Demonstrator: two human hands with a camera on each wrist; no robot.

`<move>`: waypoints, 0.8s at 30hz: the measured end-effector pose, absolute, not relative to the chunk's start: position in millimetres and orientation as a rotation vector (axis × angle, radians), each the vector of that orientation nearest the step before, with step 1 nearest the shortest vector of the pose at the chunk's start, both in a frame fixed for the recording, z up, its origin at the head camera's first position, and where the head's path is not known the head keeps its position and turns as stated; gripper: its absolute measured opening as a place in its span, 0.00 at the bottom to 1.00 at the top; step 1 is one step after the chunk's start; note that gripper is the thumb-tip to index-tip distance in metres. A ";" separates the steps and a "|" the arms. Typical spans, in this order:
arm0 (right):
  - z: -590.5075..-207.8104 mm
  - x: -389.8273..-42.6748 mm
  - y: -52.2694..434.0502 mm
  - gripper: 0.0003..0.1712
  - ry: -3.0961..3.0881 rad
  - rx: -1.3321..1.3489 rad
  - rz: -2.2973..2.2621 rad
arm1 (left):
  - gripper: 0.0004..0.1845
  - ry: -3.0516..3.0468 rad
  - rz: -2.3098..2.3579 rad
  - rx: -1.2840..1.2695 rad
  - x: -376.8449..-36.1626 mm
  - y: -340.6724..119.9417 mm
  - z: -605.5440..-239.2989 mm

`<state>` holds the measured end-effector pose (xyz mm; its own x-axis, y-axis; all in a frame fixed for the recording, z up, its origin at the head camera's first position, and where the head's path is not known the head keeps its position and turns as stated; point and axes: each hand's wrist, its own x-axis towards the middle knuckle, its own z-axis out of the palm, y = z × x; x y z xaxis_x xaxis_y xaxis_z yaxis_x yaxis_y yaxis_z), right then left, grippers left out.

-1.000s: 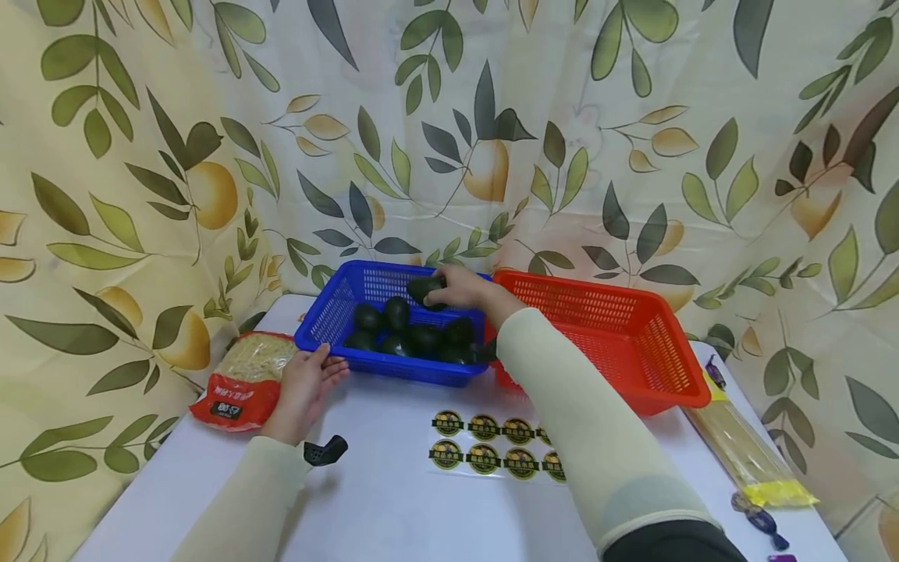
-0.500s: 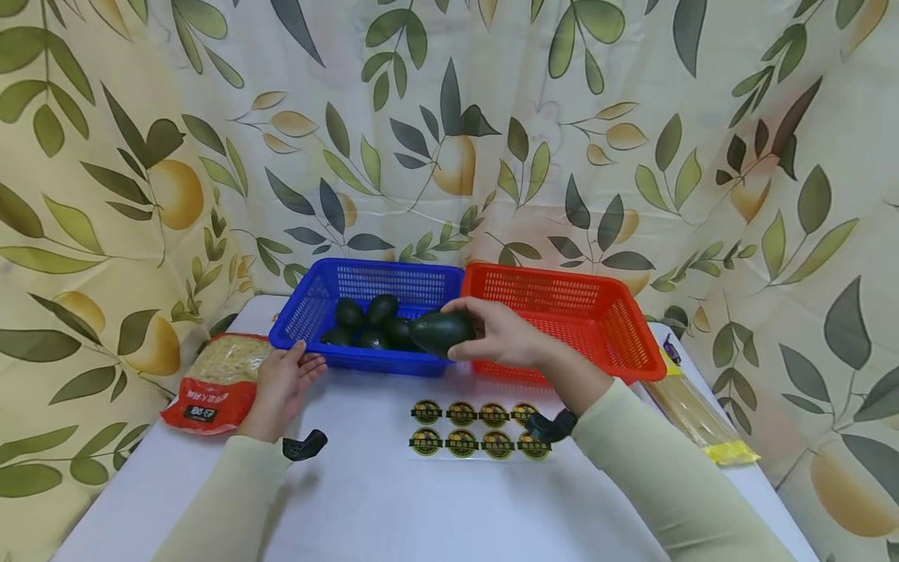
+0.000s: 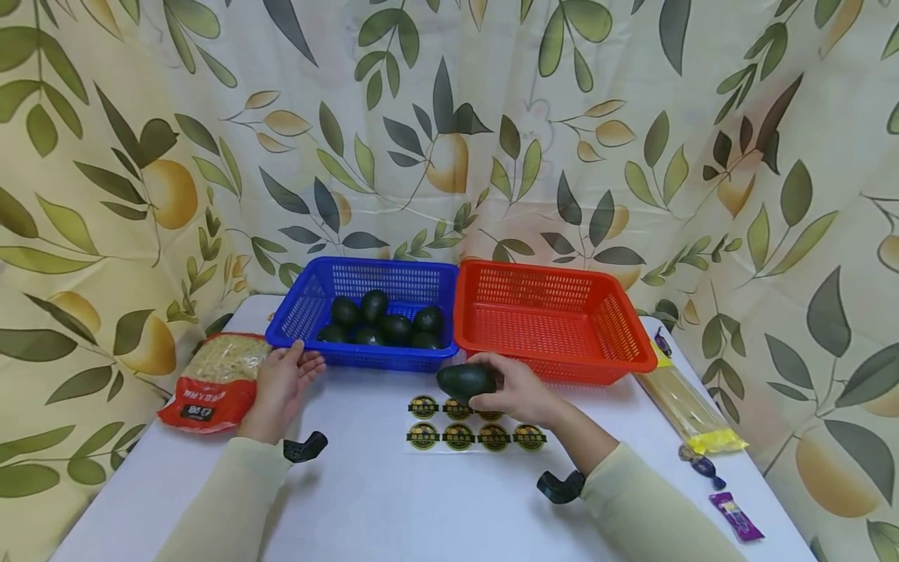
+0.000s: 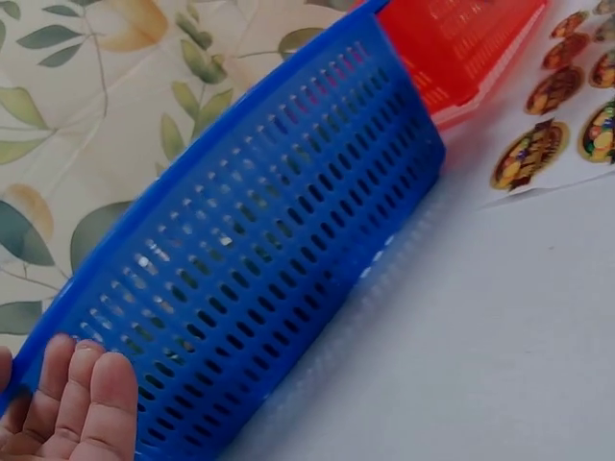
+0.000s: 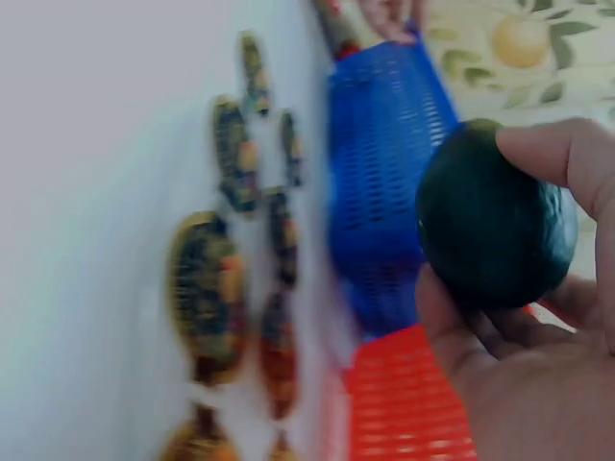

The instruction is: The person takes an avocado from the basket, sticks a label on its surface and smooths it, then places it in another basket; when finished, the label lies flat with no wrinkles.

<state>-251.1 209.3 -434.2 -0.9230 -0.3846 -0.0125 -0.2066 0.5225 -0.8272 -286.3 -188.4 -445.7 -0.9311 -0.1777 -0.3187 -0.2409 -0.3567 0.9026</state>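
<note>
Fingers and thumb of the right hand (image 3: 516, 388) were curled round a dark avocado (image 3: 467, 381), clamped on it from the side, w/ the fruit held low over the sheet of round stickers (image 3: 474, 425) on the white table (image 3: 393, 499), just in front of where the blue basket (image 3: 309, 308) and red basket (image 3: 632, 336) meet. To handle this well, I'd judge the grip should stay wrapped but light, since a squeeze could bruise it, and the fruit should stay level so one smooth face is free toward the stickers. The left hand (image 3: 281, 384) lay w/ fingers straight and relaxed, tips touching the near left corner of the blue basket, holding nothing; good for keeping the basket from sliding. More avocados (image 3: 382, 324) sat in the blue basket; the red one held none that I could see. A red noodle packet (image 3: 218, 382) lay left of the left hand, a long spaghetti pack (image 3: 684, 410) right of the red basket. Vs. 1 s ago: the right hand had been inside the blue basket on an avocado; half a sec ago it held the fruit above the basket's front rim; it had since dropped toward the stickers. The left hand hadn't moved from the corner.
</note>
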 end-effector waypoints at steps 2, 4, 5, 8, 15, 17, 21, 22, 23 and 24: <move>-443.6 -253.5 207.4 0.34 2.610 -0.467 -1.342 | 0.12 1.766 2.482 -0.562 -285.6 -185.1 -448.5; -450.6 -255.7 204.1 0.35 2.656 -0.433 -1.327 | 0.18 1.812 2.445 -0.546 -284.1 -180.0 -452.0; -453.9 -257.0 202.2 0.36 2.686 -0.417 -1.317 | 0.21 1.847 2.412 -0.535 -283.2 -176.9 -454.4; -461.8 -260.8 196.8 0.38 2.756 -0.365 -1.301 | 0.29 2.037 2.242 -0.428 -279.6 -163.6 -464.1; -472.8 -266.0 187.9 0.38 2.792 -0.279 -1.336 | 0.15 2.686 1.467 0.249 -263.5 -117.3 -487.6; -474.0 -266.0 185.7 0.38 2.806 -0.281 -1.333 | 0.16 2.806 1.204 0.446 -259.3 -104.3 -489.1; -476.9 -265.9 182.7 0.38 2.827 -0.277 -1.325 | 0.26 2.920 0.781 0.665 -256.2 -86.1 -491.4; -477.8 -265.9 182.2 0.38 2.833 -0.278 -1.320 | 0.29 2.940 0.702 0.681 -256.3 -83.3 -492.1; -478.5 -266.2 181.7 0.38 2.836 -0.276 -1.317 | 0.31 2.957 0.638 0.689 -256.5 -81.3 -492.8; -479.3 -266.3 181.3 0.38 2.839 -0.277 -1.311 | 0.33 2.976 0.583 0.695 -257.2 -79.7 -494.2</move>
